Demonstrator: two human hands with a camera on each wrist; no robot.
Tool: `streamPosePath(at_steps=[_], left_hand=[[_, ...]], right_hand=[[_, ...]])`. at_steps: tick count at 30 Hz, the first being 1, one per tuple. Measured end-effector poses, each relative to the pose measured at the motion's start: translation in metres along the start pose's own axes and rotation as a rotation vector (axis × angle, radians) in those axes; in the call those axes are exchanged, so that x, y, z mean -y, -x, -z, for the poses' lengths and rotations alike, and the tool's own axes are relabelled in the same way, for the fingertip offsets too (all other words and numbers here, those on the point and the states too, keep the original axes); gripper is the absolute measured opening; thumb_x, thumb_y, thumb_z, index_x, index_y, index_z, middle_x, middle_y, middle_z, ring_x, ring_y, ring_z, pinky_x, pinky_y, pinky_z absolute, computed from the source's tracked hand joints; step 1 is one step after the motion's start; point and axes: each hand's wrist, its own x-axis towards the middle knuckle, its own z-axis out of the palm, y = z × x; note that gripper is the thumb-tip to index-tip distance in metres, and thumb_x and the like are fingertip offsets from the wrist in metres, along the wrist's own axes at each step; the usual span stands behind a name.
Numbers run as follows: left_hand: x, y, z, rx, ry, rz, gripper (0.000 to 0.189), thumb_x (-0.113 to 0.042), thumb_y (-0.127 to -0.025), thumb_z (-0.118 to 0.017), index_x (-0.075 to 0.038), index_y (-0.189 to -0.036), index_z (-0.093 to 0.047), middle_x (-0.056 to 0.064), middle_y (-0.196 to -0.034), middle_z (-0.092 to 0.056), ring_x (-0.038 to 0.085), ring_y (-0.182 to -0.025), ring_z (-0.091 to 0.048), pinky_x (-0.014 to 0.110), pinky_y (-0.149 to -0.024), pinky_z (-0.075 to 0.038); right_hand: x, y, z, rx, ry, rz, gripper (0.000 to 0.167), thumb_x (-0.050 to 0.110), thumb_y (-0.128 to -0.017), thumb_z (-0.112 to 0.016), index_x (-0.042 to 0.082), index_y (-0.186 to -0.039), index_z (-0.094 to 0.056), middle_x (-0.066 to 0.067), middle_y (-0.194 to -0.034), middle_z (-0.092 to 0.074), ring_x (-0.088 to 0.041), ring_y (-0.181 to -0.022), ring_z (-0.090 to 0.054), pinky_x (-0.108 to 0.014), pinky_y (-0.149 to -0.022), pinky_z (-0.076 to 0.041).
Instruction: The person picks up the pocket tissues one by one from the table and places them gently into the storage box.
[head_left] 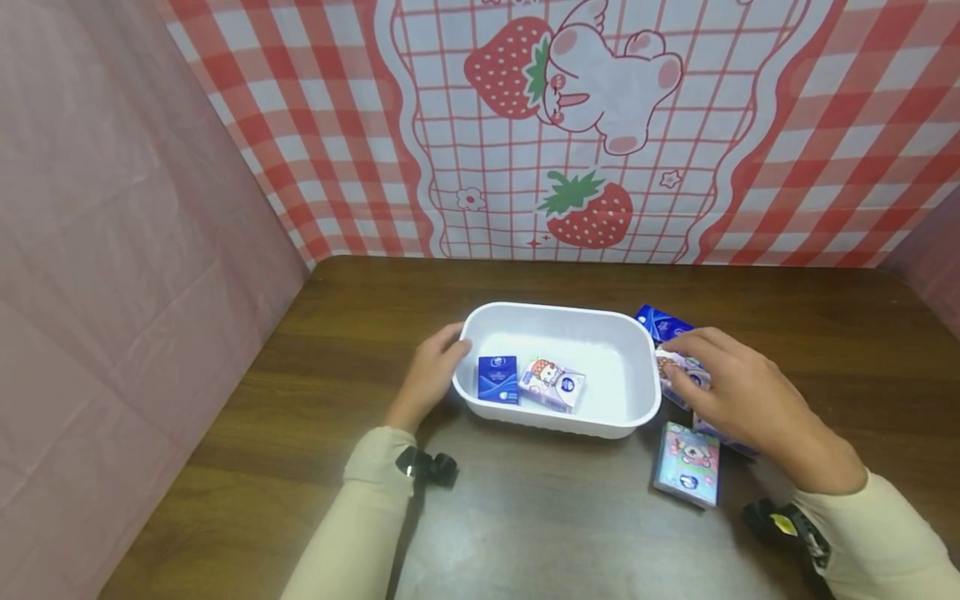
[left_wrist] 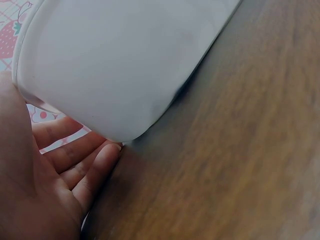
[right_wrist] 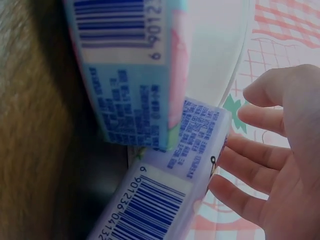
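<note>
A white plastic tub stands on the table. My left hand holds its left end, thumb at the rim and fingers along the outside; the left wrist view shows those fingers against the tub wall. Inside lie a blue tissue pack and a white-and-purple cartoon tissue pack. My right hand is over a purple tissue pack by the tub's right end. In the right wrist view its fingers are spread and loosely bent beside a purple pack, some at its edge.
A dark blue tissue pack lies behind the right hand. A teal-and-pink tissue pack is in front of it. Another purple pack is partly hidden under the hand. A checked strawberry cloth hangs behind the wooden table.
</note>
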Motion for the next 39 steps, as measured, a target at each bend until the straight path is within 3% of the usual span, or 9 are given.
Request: streamPosePath(at_steps=[11, 22, 32, 39], left_hand=[[-0.0004, 0.0005, 0.0003, 0.000, 0.007, -0.007, 0.038, -0.025, -0.099, -0.057, -0.010, -0.133, -0.064, 0.010, -0.133, -0.063, 0.027, -0.125, -0.056, 0.048, -0.108, -0.042], [0.0001, 0.0005, 0.0002, 0.000, -0.002, -0.009, 0.039, -0.025, -0.098, -0.057, -0.010, -0.134, -0.063, 0.010, -0.134, -0.063, 0.027, -0.126, -0.055, 0.048, -0.108, -0.041], [0.0007, 0.0008, -0.0004, -0.002, 0.003, -0.023, 0.039, -0.026, -0.098, -0.057, -0.010, -0.133, -0.064, 0.009, -0.131, -0.065, 0.026, -0.123, -0.057, 0.048, -0.106, -0.043], [0.0008, 0.0003, -0.0006, -0.001, 0.006, -0.024, 0.039, -0.025, -0.098, -0.057, -0.010, -0.133, -0.064, 0.010, -0.131, -0.064, 0.027, -0.122, -0.058, 0.048, -0.105, -0.044]], right_hand=[[-0.0064, -0.0014, -0.0017, 0.084, 0.040, -0.025, 0.047, 0.039, -0.095, -0.067, 0.008, -0.130, -0.063, -0.020, -0.129, -0.058, -0.045, -0.116, -0.057, -0.066, -0.085, -0.050], [-0.0101, -0.0021, -0.0044, 0.114, 0.059, -0.013, 0.045, 0.036, -0.094, -0.069, 0.009, -0.129, -0.065, -0.018, -0.121, -0.063, -0.041, -0.108, -0.062, -0.064, -0.081, -0.053], [-0.0089, -0.0024, -0.0047, 0.155, 0.102, -0.108, 0.047, 0.035, -0.091, -0.070, 0.008, -0.129, -0.064, -0.023, -0.125, -0.061, -0.046, -0.108, -0.061, -0.064, -0.076, -0.054], [-0.0102, -0.0031, -0.0055, 0.167, 0.103, -0.100, 0.050, 0.037, -0.090, -0.072, 0.008, -0.129, -0.064, -0.024, -0.126, -0.061, -0.047, -0.112, -0.058, -0.066, -0.079, -0.052]])
